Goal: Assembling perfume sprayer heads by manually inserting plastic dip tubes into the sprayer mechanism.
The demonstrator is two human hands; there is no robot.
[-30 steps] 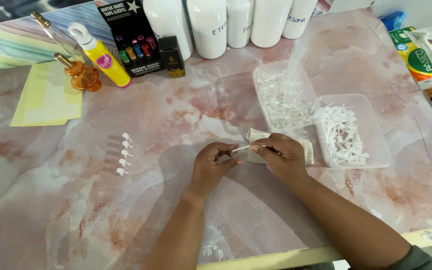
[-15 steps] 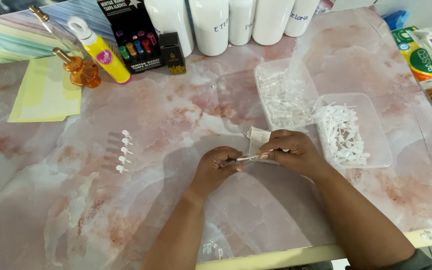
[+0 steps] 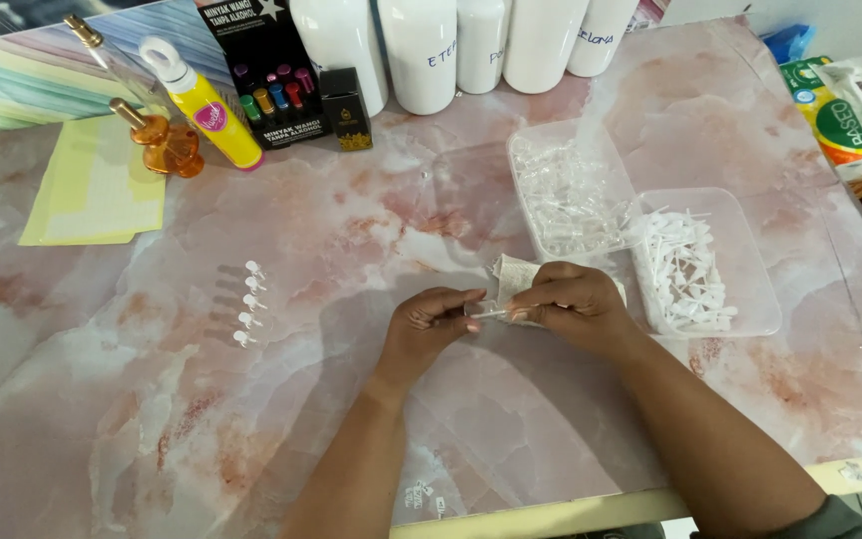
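Observation:
My left hand and my right hand meet over the middle of the marble-patterned table. Between their fingertips they pinch a small clear vial. My right hand also rests on a folded white tissue. To the left, several small clear vials with white caps lie in a row on the table. Right of my hands stand two clear plastic trays: one with clear vials, one with white cap pieces.
Along the back stand white bottles, a black box with coloured vials, a small black box, a yellow bottle and an amber glass bottle. Yellow paper lies left; a green tissue pack right.
My hands have shifted slightly and drawn closer around the small vial. The head camera has moved a little; the things on the table stay in place.

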